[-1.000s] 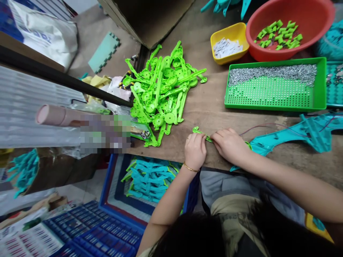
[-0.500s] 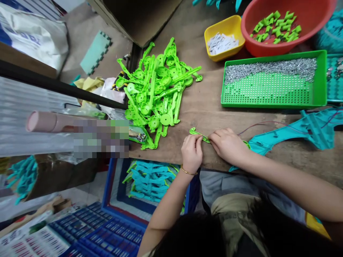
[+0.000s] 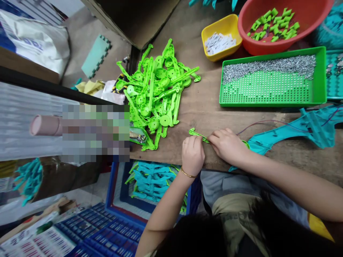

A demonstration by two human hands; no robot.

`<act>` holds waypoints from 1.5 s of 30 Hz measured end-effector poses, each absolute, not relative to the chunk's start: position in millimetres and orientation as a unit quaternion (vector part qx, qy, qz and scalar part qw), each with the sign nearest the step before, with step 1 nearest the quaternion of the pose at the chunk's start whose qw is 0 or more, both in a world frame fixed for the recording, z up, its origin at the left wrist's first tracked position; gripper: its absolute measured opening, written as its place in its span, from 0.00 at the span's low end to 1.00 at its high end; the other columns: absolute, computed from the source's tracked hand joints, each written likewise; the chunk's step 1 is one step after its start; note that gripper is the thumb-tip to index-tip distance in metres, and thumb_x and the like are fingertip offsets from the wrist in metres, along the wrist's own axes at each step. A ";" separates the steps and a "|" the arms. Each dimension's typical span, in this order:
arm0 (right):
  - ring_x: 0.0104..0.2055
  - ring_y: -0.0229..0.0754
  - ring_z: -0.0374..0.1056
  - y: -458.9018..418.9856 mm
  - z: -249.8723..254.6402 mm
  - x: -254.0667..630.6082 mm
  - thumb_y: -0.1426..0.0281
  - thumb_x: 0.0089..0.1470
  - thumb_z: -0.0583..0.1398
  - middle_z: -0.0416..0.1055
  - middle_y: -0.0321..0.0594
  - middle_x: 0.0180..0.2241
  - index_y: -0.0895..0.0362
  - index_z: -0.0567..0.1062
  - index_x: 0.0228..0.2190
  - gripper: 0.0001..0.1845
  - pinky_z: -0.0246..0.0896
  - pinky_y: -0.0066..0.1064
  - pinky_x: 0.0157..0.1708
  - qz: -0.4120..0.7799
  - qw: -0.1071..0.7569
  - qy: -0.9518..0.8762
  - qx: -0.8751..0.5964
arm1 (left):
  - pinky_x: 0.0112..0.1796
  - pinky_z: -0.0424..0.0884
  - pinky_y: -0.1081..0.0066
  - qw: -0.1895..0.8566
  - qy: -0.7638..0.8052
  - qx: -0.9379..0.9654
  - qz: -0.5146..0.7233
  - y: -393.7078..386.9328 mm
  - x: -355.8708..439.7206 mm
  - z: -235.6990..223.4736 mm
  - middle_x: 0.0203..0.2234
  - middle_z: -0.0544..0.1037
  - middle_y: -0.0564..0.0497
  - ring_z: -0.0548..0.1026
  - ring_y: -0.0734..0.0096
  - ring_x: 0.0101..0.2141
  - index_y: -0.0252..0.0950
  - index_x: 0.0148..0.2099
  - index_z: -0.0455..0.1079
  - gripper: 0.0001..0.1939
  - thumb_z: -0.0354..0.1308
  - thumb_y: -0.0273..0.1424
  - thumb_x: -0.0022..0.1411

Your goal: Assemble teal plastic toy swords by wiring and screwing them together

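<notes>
By the surface's near edge (image 3: 168,154), left hand (image 3: 193,153) and right hand (image 3: 229,145) pinch a green part (image 3: 197,134) in their fingers, seemingly mid-adjustment, the next move needing steadiness.

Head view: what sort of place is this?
Probably a small assembly workshop: a workbench holds a heap of bright-green plastic parts and a green tray of small metal pieces, while a blue crate beside it holds turquoise and green parts.

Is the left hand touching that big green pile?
Apart: the head view shows a strip of brown table between the left hand and the pile.
</notes>
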State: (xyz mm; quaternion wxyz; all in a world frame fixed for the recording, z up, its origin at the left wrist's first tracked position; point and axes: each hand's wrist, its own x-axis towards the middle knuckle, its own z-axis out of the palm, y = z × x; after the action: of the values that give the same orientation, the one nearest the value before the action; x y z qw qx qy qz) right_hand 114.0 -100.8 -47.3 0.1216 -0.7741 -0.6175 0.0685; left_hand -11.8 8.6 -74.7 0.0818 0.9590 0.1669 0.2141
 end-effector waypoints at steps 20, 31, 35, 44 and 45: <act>0.40 0.45 0.66 -97.4 -43.7 114.2 0.71 0.63 0.51 0.73 0.42 0.36 0.57 0.74 0.37 0.12 0.45 0.36 0.41 0.054 0.090 -0.613 -0.783 | 0.42 0.66 0.64 0.218 0.166 0.943 0.187 29.4 -4.5 -68.0 0.34 0.74 0.48 0.69 0.65 0.39 0.38 0.38 0.75 0.08 0.53 0.29 0.66; 0.45 0.48 0.64 -136.2 -21.5 122.5 0.64 0.58 0.59 0.73 0.42 0.40 0.58 0.74 0.44 0.14 0.46 0.41 0.54 0.067 0.098 -0.588 -0.800 | 0.53 0.63 0.61 0.279 0.150 0.931 0.183 41.2 -10.0 -58.4 0.45 0.75 0.49 0.68 0.65 0.48 0.40 0.41 0.75 0.09 0.54 0.27 0.64; 0.43 0.45 0.63 -141.4 -27.5 122.4 0.66 0.61 0.56 0.73 0.39 0.38 0.55 0.77 0.41 0.11 0.43 0.42 0.58 0.038 0.115 -0.606 -0.786 | 0.53 0.64 0.60 0.273 0.124 0.928 0.220 30.5 -13.8 -59.5 0.44 0.76 0.49 0.69 0.65 0.49 0.40 0.41 0.75 0.08 0.55 0.28 0.64; 0.40 0.43 0.62 -138.1 -34.9 118.3 0.69 0.61 0.55 0.71 0.39 0.33 0.54 0.78 0.39 0.11 0.43 0.41 0.57 -0.012 0.112 -0.642 -0.758 | 0.55 0.67 0.58 0.287 0.075 0.929 0.220 24.0 -13.1 -72.7 0.43 0.77 0.48 0.71 0.67 0.49 0.39 0.42 0.75 0.09 0.54 0.29 0.65; 0.40 0.43 0.62 -138.1 -35.4 118.7 0.70 0.61 0.55 0.72 0.38 0.33 0.53 0.78 0.39 0.11 0.43 0.41 0.57 -0.013 0.112 -0.646 -0.755 | 0.55 0.67 0.58 0.285 0.072 0.930 0.221 24.1 -13.1 -73.3 0.43 0.77 0.48 0.71 0.67 0.49 0.39 0.42 0.75 0.09 0.54 0.29 0.65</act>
State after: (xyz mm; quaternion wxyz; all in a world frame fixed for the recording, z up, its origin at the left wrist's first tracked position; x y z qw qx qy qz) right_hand 118.7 -138.1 -35.4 0.1117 -0.7551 -0.6459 -0.0133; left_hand -13.1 24.1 -73.3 0.2846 0.9299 0.0723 0.2214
